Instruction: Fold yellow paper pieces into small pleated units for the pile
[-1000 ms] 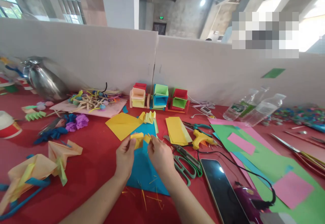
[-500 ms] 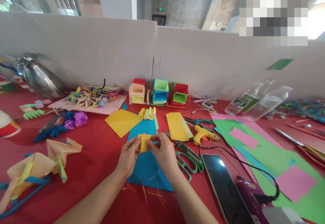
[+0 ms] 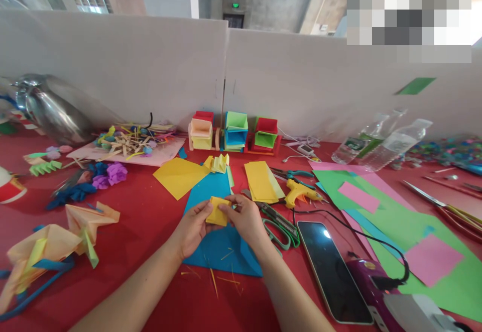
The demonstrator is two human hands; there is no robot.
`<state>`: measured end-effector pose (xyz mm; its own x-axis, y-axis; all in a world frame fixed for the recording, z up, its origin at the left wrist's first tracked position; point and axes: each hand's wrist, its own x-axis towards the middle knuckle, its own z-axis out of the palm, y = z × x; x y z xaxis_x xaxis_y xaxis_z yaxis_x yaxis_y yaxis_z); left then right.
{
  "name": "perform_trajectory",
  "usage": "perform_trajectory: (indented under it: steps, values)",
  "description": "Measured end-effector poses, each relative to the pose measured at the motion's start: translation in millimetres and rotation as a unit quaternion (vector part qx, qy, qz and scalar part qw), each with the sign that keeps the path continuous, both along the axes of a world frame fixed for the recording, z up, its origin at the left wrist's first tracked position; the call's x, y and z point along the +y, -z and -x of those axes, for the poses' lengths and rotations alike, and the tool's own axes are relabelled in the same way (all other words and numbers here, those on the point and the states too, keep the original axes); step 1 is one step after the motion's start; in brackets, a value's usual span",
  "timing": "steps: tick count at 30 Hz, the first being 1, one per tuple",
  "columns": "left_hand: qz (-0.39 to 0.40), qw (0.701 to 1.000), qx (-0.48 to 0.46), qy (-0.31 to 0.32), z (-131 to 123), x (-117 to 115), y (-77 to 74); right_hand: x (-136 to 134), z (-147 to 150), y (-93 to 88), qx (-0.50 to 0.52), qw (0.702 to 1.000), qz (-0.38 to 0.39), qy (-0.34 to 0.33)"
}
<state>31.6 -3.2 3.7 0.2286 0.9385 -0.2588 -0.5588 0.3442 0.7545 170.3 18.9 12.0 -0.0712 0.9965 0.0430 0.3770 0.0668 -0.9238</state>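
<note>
A small folded yellow paper (image 3: 217,213) is held up between my two hands, above a blue sheet (image 3: 211,251) on the red table. My left hand (image 3: 194,226) pinches its left edge with thumb and fingers. On the other side, my right hand (image 3: 244,219) grips the right edge, thumb on the near face. Just beyond lie small folded yellow pieces (image 3: 217,163), with a flat yellow sheet (image 3: 179,177) to their left. A stack of yellow paper (image 3: 259,180) rests farther right. Thin yellow scraps (image 3: 213,282) are scattered near the blue sheet's front edge.
Right of my hands are green-handled scissors (image 3: 278,236), a utility knife (image 3: 276,216), a yellow glue gun (image 3: 301,192) and a phone (image 3: 333,271). Folded paper boxes (image 3: 236,131) stand against the white partition. A metal jug (image 3: 56,111) is at far left, plastic bottles (image 3: 395,146) at right.
The yellow paper has turned in my fingers: its narrow folded strip faced me before, and a flatter, squarer face shows now. The whole view has shifted slightly.
</note>
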Motion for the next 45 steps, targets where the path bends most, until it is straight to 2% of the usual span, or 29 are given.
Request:
perform_trajectory:
  steps: [5, 9, 13, 16, 18, 20, 23, 25, 26, 27, 30, 32, 33, 35, 38, 40, 42, 45]
  values:
    - [0.005, 1.0, 0.011, -0.018, 1, 2, 1.4, -1, -1, -1.2, 0.013, 1.0, 0.003, 0.003]
    - [-0.005, 0.996, 0.039, -0.078, 4, 6, 2.8, 6, -10, -11.1, 0.075, 0.997, 0.023, 0.022]
    - [-0.038, 0.988, 0.072, -0.13, 8, 9, 6.0, 33, -22, -21.9, 0.069, 0.993, -0.018, 0.099]
    - [-0.055, 0.987, 0.082, -0.128, 10, 9, 8.0, 59, -26, -29.4, 0.025, 0.988, -0.049, 0.143]
    - [-0.062, 0.987, 0.093, -0.119, 10, 10, 8.4, 68, -24, -34.4, -0.014, 0.986, -0.076, 0.149]
    - [-0.072, 0.986, 0.1, -0.111, 11, 10, 8.0, 66, -19, -38.6, -0.048, 0.985, -0.096, 0.132]
    - [-0.104, 0.983, 0.1, -0.11, 10, 8, 5.8, 42, -14, -41.6, -0.076, 0.989, -0.097, 0.078]
    - [-0.136, 0.977, 0.107, -0.124, 9, 5, 2.8, 20, -13, -42.2, -0.075, 0.995, -0.071, 0.003]
    - [-0.154, 0.972, 0.116, -0.133, 8, 4, 0.6, 8, -14, -42.2, -0.055, 0.995, -0.04, -0.069]
    - [-0.171, 0.967, 0.129, -0.139, 7, 2, -2.3, -2, -14, -42.2, -0.043, 0.993, -0.021, -0.109]
    - [-0.224, 0.947, 0.195, -0.121, 5, -6, -15.1, -28, -16, -40.7, -0.068, 0.989, -0.055, -0.116]
    - [-0.266, 0.921, 0.271, -0.085, 8, -12, -24.7, -40, -17, -36.6, -0.103, 0.984, -0.112, -0.097]
    - [-0.291, 0.895, 0.331, -0.065, 11, -16, -28.5, -45, -17, -33.3, -0.119, 0.978, -0.144, -0.09]
    - [-0.357, 0.815, 0.455, -0.037, 17, -25, -31.8, -56, -18, -24.1, -0.155, 0.964, -0.195, -0.092]
    - [-0.43, 0.708, 0.56, -0.002, 28, -36, -23.5, -69, -18, -7.9, -0.229, 0.937, -0.222, -0.141]
    - [-0.455, 0.66, 0.596, 0.037, 36, -41, -13.4, -75, -18, 0.5, -0.281, 0.919, -0.21, -0.179]
    - [-0.47, 0.632, 0.609, 0.091, 42, -42, -5.4, -78, -17, 5.3, -0.315, 0.907, -0.194, -0.201]
    - [-0.463, 0.628, 0.607, 0.149, 48, -39, -3.7, -78, -16, 7.8, -0.326, 0.906, -0.178, -0.205]
